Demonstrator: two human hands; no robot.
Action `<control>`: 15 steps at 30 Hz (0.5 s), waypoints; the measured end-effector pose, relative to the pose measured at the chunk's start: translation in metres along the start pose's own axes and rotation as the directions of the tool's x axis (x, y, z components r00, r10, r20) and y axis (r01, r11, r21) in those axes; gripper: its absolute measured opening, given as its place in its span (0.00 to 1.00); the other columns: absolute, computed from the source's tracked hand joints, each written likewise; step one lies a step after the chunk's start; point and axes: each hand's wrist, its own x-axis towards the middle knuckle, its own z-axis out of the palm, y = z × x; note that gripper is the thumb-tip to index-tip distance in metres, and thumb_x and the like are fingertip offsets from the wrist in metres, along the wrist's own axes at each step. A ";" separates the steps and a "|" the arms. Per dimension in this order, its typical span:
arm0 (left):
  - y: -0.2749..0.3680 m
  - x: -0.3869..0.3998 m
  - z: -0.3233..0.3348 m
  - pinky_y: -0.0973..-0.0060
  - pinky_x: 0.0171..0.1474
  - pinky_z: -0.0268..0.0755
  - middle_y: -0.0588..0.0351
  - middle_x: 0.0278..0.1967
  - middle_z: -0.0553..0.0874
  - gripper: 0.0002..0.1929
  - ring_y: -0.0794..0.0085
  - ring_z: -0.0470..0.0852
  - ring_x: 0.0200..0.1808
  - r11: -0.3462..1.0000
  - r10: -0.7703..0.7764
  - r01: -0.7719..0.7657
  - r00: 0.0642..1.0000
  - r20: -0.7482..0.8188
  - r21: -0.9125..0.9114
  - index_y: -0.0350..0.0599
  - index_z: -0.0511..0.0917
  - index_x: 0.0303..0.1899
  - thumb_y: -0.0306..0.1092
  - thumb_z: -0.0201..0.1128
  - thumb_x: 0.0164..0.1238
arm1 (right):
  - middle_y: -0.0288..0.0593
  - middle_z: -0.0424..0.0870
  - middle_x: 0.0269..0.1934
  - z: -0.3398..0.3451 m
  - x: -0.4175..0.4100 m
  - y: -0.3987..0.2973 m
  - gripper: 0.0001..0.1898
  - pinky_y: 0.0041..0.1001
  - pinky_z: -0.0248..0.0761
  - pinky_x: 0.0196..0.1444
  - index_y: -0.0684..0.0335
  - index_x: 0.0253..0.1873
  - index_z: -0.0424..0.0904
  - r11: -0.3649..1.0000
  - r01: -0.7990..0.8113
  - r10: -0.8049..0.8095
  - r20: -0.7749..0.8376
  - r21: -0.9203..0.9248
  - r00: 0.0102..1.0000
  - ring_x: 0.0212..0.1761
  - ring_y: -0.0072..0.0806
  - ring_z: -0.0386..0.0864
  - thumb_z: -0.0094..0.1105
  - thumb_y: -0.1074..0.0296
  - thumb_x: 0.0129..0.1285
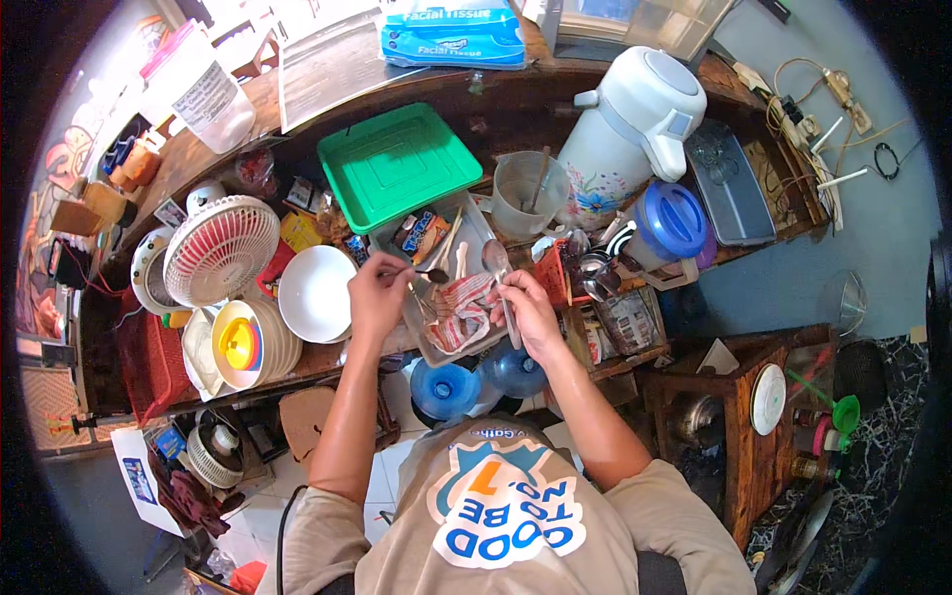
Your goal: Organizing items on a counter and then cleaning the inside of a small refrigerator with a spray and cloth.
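Observation:
My left hand (377, 290) pinches a small dark spoon (436, 276) by its handle, with the bowl pointing right. In my right hand (529, 309) is a metal spoon (494, 255), its bowl tilted up and away from me. Both hands hover at the sides of a translucent plastic tray (476, 354). A red-and-white striped cloth (455, 320) lies crumpled inside it, beside a small wire whisk (421, 301). Farther back in the tray are pale sticks (448, 242) and a printed snack packet (422, 234). A green plastic lid (401, 165) rests over the tray's far end.
Left of the tray stand a white bowl (315, 294), stacked bowls (275, 349) and a fan (221, 251). To its right are a plastic jug (529, 190), a floral thermos (632, 119), a red utensil basket (551, 274) and a blue-lidded pitcher (671, 223). Water bottles (445, 388) stand below.

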 end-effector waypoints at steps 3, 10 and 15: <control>-0.004 0.005 0.000 0.64 0.43 0.79 0.51 0.43 0.89 0.19 0.62 0.89 0.39 0.898 0.044 -0.082 0.994 0.095 0.432 0.47 0.81 0.51 0.29 0.74 0.57 | 0.42 0.84 0.36 0.000 0.000 0.002 0.03 0.24 0.72 0.32 0.58 0.46 0.72 1.000 0.007 -0.007 0.000 -0.015 1.000 0.29 0.25 0.80 0.54 0.68 0.75; 0.014 0.011 0.034 0.53 0.58 0.68 0.54 0.48 0.86 0.20 0.56 0.83 0.52 0.565 0.443 -0.501 0.855 0.271 0.656 0.53 0.81 0.52 0.31 0.72 0.55 | 0.37 0.79 0.30 -0.003 -0.007 -0.006 0.05 0.19 0.59 0.22 0.57 0.44 0.72 0.997 -0.024 0.026 0.019 -0.068 0.999 0.21 0.18 0.68 0.54 0.65 0.76; -0.023 0.025 0.059 0.54 0.58 0.66 0.52 0.38 0.89 0.08 0.59 0.88 0.47 0.411 0.180 -0.471 0.881 0.437 0.780 0.55 0.88 0.37 0.30 0.62 0.60 | 0.36 0.79 0.30 -0.006 -0.011 0.000 0.07 0.19 0.61 0.22 0.58 0.46 0.71 0.992 0.024 -0.023 0.006 -0.127 1.000 0.21 0.18 0.71 0.54 0.62 0.78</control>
